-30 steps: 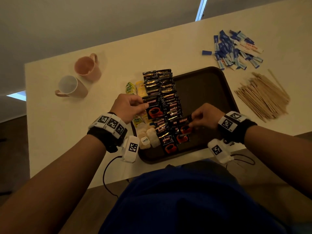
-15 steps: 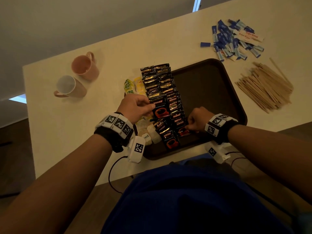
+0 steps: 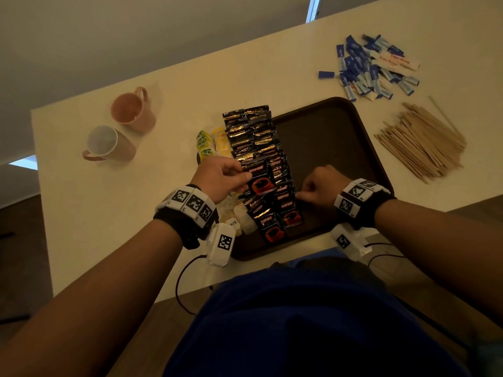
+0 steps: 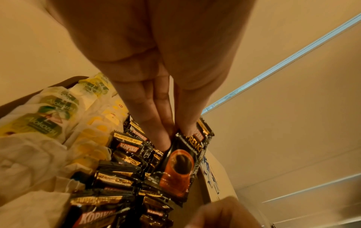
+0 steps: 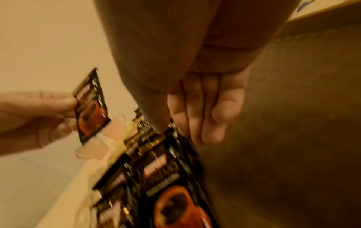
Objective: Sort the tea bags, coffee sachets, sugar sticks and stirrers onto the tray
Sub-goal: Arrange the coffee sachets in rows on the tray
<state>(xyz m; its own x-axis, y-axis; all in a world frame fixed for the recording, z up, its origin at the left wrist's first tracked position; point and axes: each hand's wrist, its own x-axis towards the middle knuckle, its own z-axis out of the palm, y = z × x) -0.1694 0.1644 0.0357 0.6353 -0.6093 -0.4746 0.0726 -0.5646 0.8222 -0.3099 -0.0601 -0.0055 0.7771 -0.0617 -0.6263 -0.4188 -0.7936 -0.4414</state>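
Head view: tea bags (image 3: 211, 144) and two rows of coffee sachets (image 3: 254, 137) already lie on the tray (image 3: 334, 137) — the left hand (image 3: 217, 178) pinches one more sachet (image 3: 257, 178) above them, while the right hand (image 3: 319, 183), fingers curled, nudges the row. Sugar sticks (image 3: 370, 69) and stirrers (image 3: 424, 142) wait on the bench (image 3: 190, 85).

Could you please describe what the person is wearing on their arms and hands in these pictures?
Both forearms and hands are bare, no sleeves or gloves. Each wrist carries a black band topped with white blocks printed with black square markers. A white tagged camera module hangs beneath each wrist, trailing a thin dark cable.
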